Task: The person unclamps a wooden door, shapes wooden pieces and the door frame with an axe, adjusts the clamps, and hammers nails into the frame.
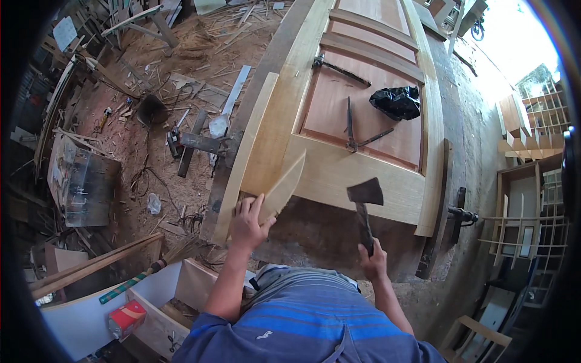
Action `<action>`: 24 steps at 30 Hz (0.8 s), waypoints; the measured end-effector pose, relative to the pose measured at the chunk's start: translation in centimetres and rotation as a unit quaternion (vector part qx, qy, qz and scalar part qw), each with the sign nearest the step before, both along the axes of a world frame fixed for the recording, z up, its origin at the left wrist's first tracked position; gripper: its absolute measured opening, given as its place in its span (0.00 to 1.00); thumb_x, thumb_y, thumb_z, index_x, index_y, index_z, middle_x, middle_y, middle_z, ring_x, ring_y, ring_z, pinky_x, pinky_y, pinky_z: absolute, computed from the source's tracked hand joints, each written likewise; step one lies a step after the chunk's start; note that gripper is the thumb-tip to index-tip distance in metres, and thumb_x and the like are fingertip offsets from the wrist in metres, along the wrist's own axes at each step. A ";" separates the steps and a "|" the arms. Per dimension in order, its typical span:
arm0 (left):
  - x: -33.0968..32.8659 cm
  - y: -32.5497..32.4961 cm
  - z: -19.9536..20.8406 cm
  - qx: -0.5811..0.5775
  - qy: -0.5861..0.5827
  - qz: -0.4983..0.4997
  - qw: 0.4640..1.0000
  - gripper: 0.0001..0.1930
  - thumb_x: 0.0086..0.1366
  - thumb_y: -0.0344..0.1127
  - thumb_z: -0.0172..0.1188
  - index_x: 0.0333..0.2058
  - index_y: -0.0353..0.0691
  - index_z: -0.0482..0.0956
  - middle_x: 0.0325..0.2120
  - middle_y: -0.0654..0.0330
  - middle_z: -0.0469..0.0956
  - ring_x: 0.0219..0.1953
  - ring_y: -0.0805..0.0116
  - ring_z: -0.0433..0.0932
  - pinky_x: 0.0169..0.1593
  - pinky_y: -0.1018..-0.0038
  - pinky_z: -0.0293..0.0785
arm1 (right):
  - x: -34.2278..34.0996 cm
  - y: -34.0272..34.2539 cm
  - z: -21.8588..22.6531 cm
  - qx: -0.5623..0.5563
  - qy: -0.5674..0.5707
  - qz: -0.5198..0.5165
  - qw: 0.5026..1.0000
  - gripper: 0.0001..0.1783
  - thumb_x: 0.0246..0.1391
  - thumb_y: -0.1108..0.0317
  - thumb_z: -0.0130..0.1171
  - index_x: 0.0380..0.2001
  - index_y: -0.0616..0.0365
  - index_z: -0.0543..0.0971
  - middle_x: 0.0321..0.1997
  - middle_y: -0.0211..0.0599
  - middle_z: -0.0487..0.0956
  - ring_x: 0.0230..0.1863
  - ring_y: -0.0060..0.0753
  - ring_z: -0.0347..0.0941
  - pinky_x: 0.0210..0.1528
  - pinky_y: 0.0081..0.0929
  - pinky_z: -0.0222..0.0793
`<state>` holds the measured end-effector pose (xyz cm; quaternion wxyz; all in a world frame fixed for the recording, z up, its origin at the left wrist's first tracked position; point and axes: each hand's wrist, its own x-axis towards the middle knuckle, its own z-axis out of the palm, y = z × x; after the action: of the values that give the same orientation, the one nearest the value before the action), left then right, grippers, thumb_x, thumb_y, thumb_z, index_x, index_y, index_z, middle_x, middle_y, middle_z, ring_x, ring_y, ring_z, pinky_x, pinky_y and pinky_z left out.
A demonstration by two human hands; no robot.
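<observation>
Near the left front corner of a panelled wooden door (357, 172), my left hand (249, 222) is closed around the lower end of a flat, pale piece of wood (288, 184) that tapers to a point. My right hand (374, 261) grips the handle of a hatchet (367, 192). The hatchet's dark head is raised in front of the door's near rail, to the right of the wood piece. On the door's panel lie a hammer (342, 71), a dark tool with two spread legs (351, 139) and a crumpled black plastic bag (396, 104).
The door rests on a dark workbench (315, 221). Clamps jut from its left side (203, 143) and right side (463, 215). Sawdust and wood scraps cover the floor (175, 209) at left. A white-sided drawer-like box (82, 327) holding a red carton (127, 319) sits at lower left.
</observation>
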<state>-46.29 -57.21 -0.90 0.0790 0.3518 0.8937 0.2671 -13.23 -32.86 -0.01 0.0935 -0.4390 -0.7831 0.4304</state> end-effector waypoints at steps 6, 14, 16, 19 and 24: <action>1.2 1.7 0.9 0.008 -0.010 -0.043 0.999 0.41 0.55 0.44 0.79 0.67 0.42 0.76 0.54 0.53 0.76 0.57 0.47 0.75 0.64 0.50 0.68 | 3.2 -0.6 -2.6 -0.038 -0.032 -0.064 0.997 0.19 0.71 0.55 0.67 0.50 0.59 0.79 0.24 0.31 0.79 0.22 0.22 0.76 0.25 0.29 0.73; -0.7 8.9 1.4 0.017 0.028 -0.185 0.982 0.37 0.55 0.29 0.60 0.68 0.43 0.75 0.60 0.54 0.78 0.64 0.50 0.72 0.77 0.49 0.57 | 2.0 -2.5 -3.2 -0.177 0.075 -0.192 0.962 0.16 0.71 0.59 0.66 0.49 0.60 0.79 0.24 0.27 0.77 0.20 0.17 0.73 0.22 0.24 0.70; -0.9 10.1 0.7 0.017 0.023 -0.219 0.975 0.36 0.56 0.28 0.59 0.67 0.44 0.77 0.64 0.54 0.76 0.68 0.49 0.69 0.79 0.48 0.53 | 2.5 -3.2 -3.8 -0.114 0.057 -0.189 0.974 0.15 0.72 0.59 0.66 0.49 0.60 0.79 0.24 0.26 0.77 0.21 0.17 0.73 0.22 0.24 0.70; -0.3 13.2 0.3 0.027 0.111 -0.210 0.971 0.32 0.57 0.27 0.58 0.64 0.47 0.82 0.72 0.50 0.69 0.75 0.46 0.63 0.83 0.47 0.45 | 5.5 -3.9 -3.9 -0.081 0.048 -0.224 0.970 0.15 0.71 0.60 0.66 0.50 0.60 0.80 0.24 0.26 0.78 0.22 0.18 0.74 0.24 0.25 0.70; 2.1 17.5 -2.8 0.181 -0.021 -0.100 0.978 0.24 0.67 0.30 0.60 0.62 0.45 0.84 0.78 0.31 0.54 0.82 0.36 0.50 0.82 0.43 0.47 | 9.5 -4.7 -1.8 -0.080 0.086 -0.300 0.947 0.15 0.71 0.62 0.66 0.52 0.61 0.80 0.22 0.26 0.76 0.22 0.18 0.73 0.24 0.26 0.69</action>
<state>-44.22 -39.67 -3.66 0.0590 0.4421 0.7893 0.4221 -3.70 -37.60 -1.82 0.2498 -0.6210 -0.5674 0.4795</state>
